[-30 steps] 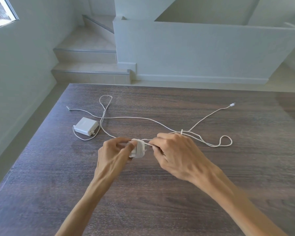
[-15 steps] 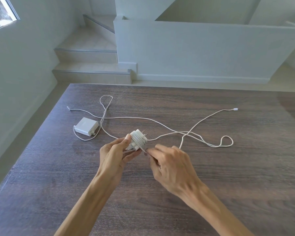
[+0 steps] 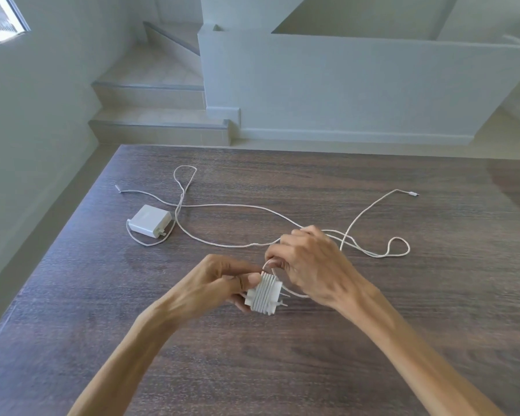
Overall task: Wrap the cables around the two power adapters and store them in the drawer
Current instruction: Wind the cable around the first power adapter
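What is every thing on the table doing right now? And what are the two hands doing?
Held adapter: lifted in the hands, several cable turns around it, prongs out.
Its cable: partly wound, the rest loose on the table.
Second adapter: flat on the table, unwrapped.
Second cable: sprawled loose.
Left hand: grips the held adapter.
Right hand: pinches the cable, looping it.

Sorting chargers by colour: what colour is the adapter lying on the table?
White, seen in the head view: the adapter.
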